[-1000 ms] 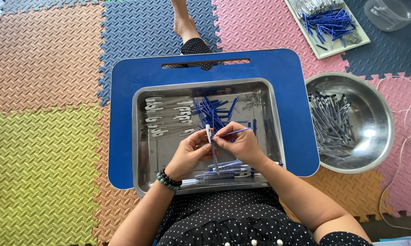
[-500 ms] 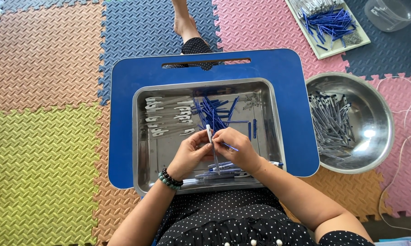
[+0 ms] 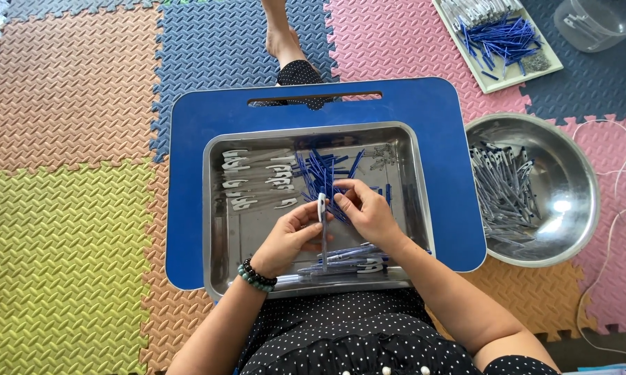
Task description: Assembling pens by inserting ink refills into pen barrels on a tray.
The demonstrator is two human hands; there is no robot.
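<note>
blue refill gone from right hand [image 3: 370,212]; both fingers pinch white pen [image 3: 321,208] (steel tray [image 3: 219,229]).

Both forearms angled inward over steel tray [image 3: 216,208]. Left hand [image 3: 289,239] fingers curled, pinching near tray centre, beaded wrist at near rim. Right hand [image 3: 368,212] curled alongside, fingertips seemingly touching left's.

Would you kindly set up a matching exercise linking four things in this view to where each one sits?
Things:
1. Round steel bowl
2. Pile of blue refills
3. Beaded bracelet
4. Clear plastic tub

Places:
A. Top right corner, on the floor mat
B. On the left wrist
C. Inside the rectangular steel tray
D. Right of the blue lap table, holding finished pens

Pairs: 1-D, 2-C, 3-B, 4-A
</note>
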